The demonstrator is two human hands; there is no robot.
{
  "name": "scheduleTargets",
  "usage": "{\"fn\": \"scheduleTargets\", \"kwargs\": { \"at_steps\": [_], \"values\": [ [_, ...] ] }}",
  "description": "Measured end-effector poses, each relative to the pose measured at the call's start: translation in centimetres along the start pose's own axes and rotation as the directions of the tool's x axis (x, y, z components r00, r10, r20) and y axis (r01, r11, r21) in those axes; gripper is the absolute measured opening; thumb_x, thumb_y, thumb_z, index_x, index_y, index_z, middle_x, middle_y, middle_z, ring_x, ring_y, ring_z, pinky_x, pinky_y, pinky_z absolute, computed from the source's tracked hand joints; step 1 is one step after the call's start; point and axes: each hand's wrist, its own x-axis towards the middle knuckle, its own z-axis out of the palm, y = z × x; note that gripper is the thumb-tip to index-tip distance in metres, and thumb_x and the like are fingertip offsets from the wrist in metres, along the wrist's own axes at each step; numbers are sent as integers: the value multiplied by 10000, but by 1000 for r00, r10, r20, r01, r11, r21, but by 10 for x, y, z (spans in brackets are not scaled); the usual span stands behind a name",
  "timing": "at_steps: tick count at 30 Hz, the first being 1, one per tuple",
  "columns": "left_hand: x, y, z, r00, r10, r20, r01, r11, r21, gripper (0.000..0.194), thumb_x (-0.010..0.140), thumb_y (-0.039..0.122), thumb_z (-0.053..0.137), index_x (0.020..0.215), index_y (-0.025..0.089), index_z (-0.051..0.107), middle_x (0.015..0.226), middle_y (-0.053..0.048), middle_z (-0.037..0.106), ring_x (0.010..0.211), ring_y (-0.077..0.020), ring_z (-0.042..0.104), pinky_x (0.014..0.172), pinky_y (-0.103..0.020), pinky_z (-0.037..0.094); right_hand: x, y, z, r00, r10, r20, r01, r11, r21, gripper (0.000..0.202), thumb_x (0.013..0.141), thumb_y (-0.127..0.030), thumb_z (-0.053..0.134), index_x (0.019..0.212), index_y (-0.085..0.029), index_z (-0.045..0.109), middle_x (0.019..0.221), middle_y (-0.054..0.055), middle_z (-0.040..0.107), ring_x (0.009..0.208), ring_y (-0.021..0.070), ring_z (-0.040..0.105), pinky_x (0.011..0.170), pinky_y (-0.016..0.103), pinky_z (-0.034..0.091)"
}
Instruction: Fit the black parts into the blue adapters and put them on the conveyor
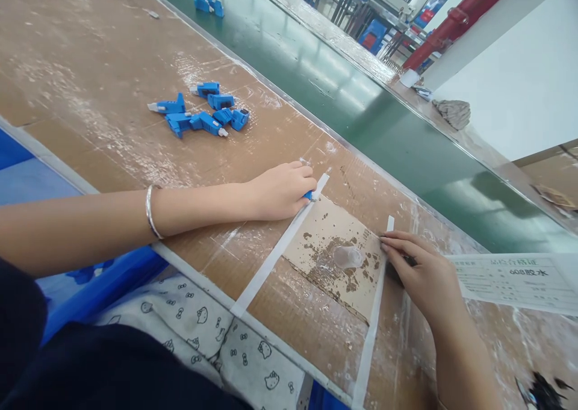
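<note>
My left hand (283,192) is closed around a small blue plastic part (308,195), mostly hidden by the fingers, at the upper left corner of a stained cardboard piece (332,228). On that cardboard sits a small translucent cup (347,256), surrounded by dark wet spots. At the cardboard's right edge my right hand (422,271) has thumb and forefinger pinched on something small and dark, too hidden to name. More dark material (395,273) shows beneath its palm.
Several blue plastic parts (208,121) with pale tips lie on the brown worktop (112,55). A green conveyor belt (316,79) runs behind it, carrying more blue pieces (209,3). A printed paper label (515,277) lies at right, with black pieces (546,392) below.
</note>
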Motion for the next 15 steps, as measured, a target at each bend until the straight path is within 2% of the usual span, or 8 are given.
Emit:
{"fn": "scheduleTargets", "kwargs": {
  "at_steps": [7,10,13,15],
  "values": [
    [0,1,-1,1000,-16,9,16,999,-33,233,933,194,529,1051,89,701,1027,-130,644,1006,-256,567,925,-362,432,3,4,-5,987,144,70,-150,984,94,253,859,-458,591,806,-261,741,1051,56,766,944,269,722,802,424,564],
    [-1,2,0,999,-30,-11,29,995,-98,224,915,180,536,1041,100,703,1029,-126,651,1017,-254,579,920,-364,442,4,8,-5,975,187,118,-202,970,133,233,833,-452,622,824,-245,730,1052,73,759,889,259,720,798,430,561],
    [-1,6,0,994,-101,-49,82,952,-296,218,895,184,566,1052,117,702,1051,-110,676,1004,-231,608,896,-352,462,5,10,-4,961,233,150,-256,953,164,260,813,-436,662,957,-227,719,927,73,745,778,233,704,746,415,566],
    [-1,10,-2,984,-174,-30,135,853,-505,216,882,201,604,1060,125,702,1058,-93,703,989,-211,634,888,-342,477,6,9,-5,956,256,144,-281,941,188,302,813,-433,672,1027,-223,711,908,70,728,765,226,695,733,408,565]
  ]
}}
